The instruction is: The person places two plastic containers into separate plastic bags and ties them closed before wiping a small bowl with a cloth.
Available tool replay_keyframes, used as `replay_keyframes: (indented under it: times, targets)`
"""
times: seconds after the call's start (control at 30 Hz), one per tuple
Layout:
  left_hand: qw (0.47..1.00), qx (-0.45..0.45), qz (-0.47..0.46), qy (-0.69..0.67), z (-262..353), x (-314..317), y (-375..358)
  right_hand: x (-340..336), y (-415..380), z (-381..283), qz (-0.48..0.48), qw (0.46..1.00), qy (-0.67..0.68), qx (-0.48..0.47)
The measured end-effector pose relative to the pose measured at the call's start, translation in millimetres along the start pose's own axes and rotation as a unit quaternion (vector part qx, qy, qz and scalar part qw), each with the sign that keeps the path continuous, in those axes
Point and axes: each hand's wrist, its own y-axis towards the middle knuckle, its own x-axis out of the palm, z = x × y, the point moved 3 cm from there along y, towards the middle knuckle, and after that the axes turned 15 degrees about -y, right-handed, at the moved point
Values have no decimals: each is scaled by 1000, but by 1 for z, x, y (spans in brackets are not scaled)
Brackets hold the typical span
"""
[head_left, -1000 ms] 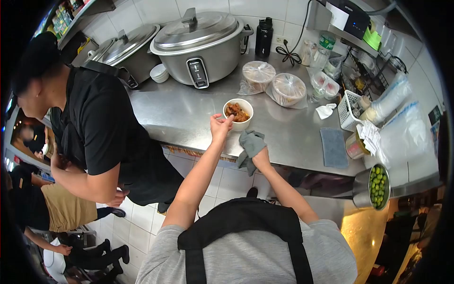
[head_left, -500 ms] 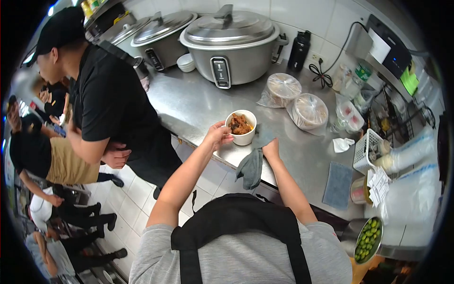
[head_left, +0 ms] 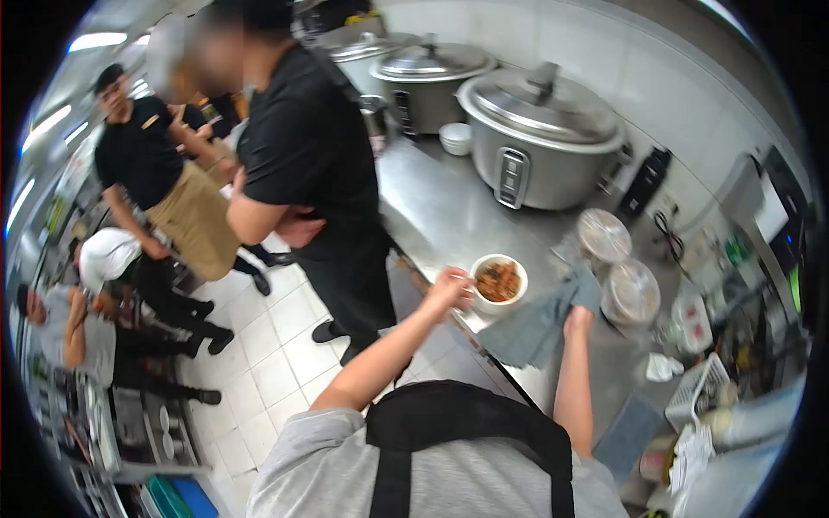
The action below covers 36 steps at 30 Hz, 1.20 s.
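A white round bowl with browned, saucy food in it is near the front edge of the steel counter. My left hand is at the bowl's left side, its fingers closed on the rim. To the right of the bowl, my right hand grips a grey-green cloth, which hangs spread out below and beside the bowl over the counter edge. The fingers of my right hand are partly hidden by the cloth.
Large rice cookers line the wall behind, beside a black bottle. Wrapped bowls, a white basket and a flat grey cloth lie to the right. A person in black stands close on the left; others are farther back.
The view has turned left, so the bowl and counter appear farther right. My right hand has spread the cloth wider beside the bowl. My left hand remains at the bowl.
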Motion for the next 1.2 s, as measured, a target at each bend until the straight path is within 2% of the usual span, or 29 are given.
replay_keyframes:
  times: [0.13, 0.23, 0.4, 0.47, 0.57, 0.63, 0.67, 0.77, 0.83, 0.9, 0.93, 0.97, 1.03, 1.07, 1.13, 1.17, 1.2]
  targets:
    - [998, 9, -11, -56, -7, 12, -11, 23, -17, 26, -83, 984, 110, 112]
    - [997, 54, -25, -49, -2, 17, -15, 42, -21, 46, -147, 957, 206, 144]
    - [995, 42, -89, -7, -3, 14, -8, 64, -29, 65, -259, 871, 383, 166]
    - [996, 46, -78, -3, -7, 14, -14, 65, -32, 70, -292, 836, 434, 168]
    - [998, 22, -42, 30, -14, 4, -20, 66, -37, 75, -327, 798, 475, 175]
    - [994, 61, 5, 91, -26, -2, -20, 67, -39, 77, -340, 778, 496, 180]
    - [983, 115, 12, 142, -28, -6, -18, 69, -40, 78, -345, 770, 504, 182]
    - [992, 107, 21, 66, -41, -13, -17, 71, -43, 80, -357, 753, 521, 184]
    - [995, 80, 9, 62, -37, -15, -21, 72, -48, 82, -363, 744, 530, 187]
    - [997, 39, -45, 40, -33, -12, -30, 73, -52, 84, -367, 736, 536, 189]
    - [997, 18, -37, 65, -32, -13, -34, 75, -54, 85, -371, 731, 541, 189]
    - [997, 15, -35, 64, -38, -13, -35, 75, -56, 86, -370, 730, 542, 191]
    - [992, -13, 121, 46, -49, -21, -37, 79, -60, 89, -373, 728, 542, 194]
    - [991, -15, 123, 45, -50, -22, -38, 80, -64, 88, -372, 727, 543, 197]
    - [982, -96, 86, -138, -56, -21, -41, 80, -72, 78, -338, 839, 377, 197]
    - [982, -98, 87, -138, -55, -26, -43, 79, -77, 67, -315, 883, 287, 195]
    - [975, -113, 38, -187, -51, -27, -45, 77, -80, 56, -287, 919, 194, 188]
